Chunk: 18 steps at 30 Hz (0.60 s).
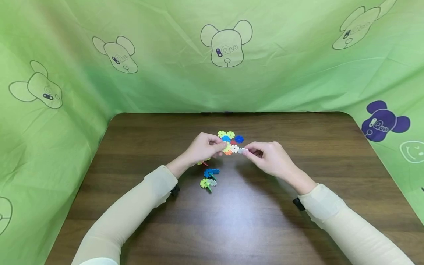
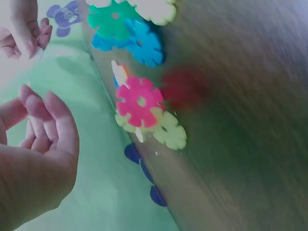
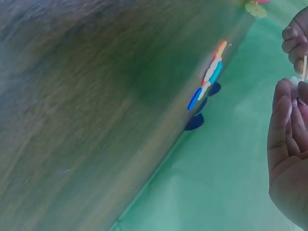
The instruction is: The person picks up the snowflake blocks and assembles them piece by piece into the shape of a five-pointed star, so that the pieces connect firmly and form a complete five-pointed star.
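Note:
My left hand (image 1: 207, 146) pinches a yellow notched plastic disc (image 1: 227, 148) between thumb and fingers; that disc shows edge-on in the right wrist view. Facing it, my right hand (image 1: 271, 157) holds a whitish notched disc (image 1: 242, 151) at its fingertips. Both hands are raised above the table and bring the two discs close together. In the right wrist view the whitish disc (image 3: 295, 81) sits right at the yellow one's edge. Fingers partly cover both discs. Behind them lie a blue disc (image 1: 226, 138) and a dark blue disc (image 1: 239, 139).
On the brown wooden table (image 1: 265, 221), nearer me, are joined disc clusters: a blue one with green (image 1: 211, 172), and a yellow, green and whitish one (image 1: 205, 183). A pink disc (image 2: 139, 102) joins yellow ones beside the left forearm. Green printed cloth (image 1: 165, 84) surrounds the table.

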Available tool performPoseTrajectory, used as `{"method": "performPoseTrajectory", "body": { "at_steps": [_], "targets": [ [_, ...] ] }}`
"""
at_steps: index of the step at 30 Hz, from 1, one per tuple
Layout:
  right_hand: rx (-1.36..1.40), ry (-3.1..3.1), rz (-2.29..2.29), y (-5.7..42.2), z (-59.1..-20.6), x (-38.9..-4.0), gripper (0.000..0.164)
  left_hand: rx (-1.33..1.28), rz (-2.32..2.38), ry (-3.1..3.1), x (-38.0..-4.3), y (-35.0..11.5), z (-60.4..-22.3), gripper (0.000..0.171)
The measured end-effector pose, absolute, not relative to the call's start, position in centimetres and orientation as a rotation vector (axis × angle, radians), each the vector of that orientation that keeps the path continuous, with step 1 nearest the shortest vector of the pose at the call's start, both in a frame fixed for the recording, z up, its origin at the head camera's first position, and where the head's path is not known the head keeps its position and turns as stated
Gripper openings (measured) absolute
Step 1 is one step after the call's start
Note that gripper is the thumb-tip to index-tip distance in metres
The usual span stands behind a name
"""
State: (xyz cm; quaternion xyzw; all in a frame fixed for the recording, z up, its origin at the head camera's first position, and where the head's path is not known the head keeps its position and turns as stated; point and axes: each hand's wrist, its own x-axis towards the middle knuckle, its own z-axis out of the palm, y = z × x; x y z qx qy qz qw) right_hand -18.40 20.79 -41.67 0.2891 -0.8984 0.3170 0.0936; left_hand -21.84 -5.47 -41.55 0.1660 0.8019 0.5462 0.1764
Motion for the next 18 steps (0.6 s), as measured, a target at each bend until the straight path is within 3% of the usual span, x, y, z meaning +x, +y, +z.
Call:
{"method": "performPoseTrajectory", "body": {
  "at_steps": [18],
  "targets": [
    [1.045,-2.491,0.824,19.76,-41.38,-18.37,0.007,0.406,1.590,2.083,-21.24,-4.72,-41.24,0.024]
  ]
}}
